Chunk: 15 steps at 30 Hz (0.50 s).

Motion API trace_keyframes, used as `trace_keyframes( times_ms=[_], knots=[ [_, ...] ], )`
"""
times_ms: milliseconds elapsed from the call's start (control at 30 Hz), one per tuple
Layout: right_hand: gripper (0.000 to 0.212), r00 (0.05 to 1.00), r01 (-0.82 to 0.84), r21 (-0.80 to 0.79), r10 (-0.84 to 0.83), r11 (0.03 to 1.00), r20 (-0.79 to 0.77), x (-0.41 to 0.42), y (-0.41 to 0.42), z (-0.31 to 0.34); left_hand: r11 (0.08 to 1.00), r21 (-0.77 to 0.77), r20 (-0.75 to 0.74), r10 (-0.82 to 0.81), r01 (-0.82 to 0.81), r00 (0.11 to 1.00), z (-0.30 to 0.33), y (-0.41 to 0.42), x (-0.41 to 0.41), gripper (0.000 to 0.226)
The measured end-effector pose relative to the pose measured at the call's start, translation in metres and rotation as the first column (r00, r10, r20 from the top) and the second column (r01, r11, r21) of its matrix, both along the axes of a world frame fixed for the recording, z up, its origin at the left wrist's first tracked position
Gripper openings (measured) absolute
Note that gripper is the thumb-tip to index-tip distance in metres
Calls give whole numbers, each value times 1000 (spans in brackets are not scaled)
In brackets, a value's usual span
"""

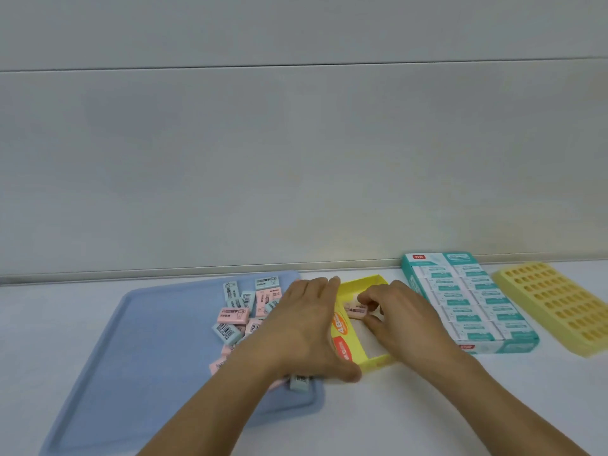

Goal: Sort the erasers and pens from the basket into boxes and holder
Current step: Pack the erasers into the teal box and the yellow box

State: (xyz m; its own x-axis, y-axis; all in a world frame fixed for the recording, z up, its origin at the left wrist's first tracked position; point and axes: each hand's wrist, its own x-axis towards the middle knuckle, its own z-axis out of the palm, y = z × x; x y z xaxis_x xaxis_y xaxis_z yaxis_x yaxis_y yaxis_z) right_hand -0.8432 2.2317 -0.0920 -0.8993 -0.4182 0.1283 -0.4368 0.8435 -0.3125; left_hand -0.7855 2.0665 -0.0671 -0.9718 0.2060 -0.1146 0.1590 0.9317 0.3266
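Observation:
A yellow cardboard box (pixel 378 360) stands open at the table's middle. My left hand (pixel 309 324) lies along its left wall, fingers straight and thumb against the near corner. Inside the box, my right hand (pixel 401 311) pinches a pink eraser (pixel 357 311) between thumb and fingertips. On the blue tray (pixel 138 350) to the left lie several pink erasers (pixel 233 315) and pale blue erasers (pixel 227 334), partly hidden under my left forearm. No pens are in view.
A teal box (pixel 523 343) packed with rows of white erasers sits right of the yellow box. Further right lies a yellow holder (pixel 559 311) with several rows of holes. A grey wall runs behind the white table (pixel 427 406).

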Motion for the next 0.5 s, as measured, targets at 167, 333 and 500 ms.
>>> trace_keyframes(
  times_ms=[167, 333, 500],
  knots=[
    [19, 998, -43, -43, 41, 998, -41, -11, -4, 5, 998, 60, 101, -1, -5, 995, 9, -12, -3, 126],
    [18, 995, -72, 67, 77, 995, -71, -15, -7, 2, 998, 69, 137, 4, -14, 991, 14, -14, 1, 125],
    [14, 992, -51, 126, 65, 991, -110, -10, -11, 6, 996, 86, 141, 15, -27, 990, 20, -11, 4, 123]
  ],
)
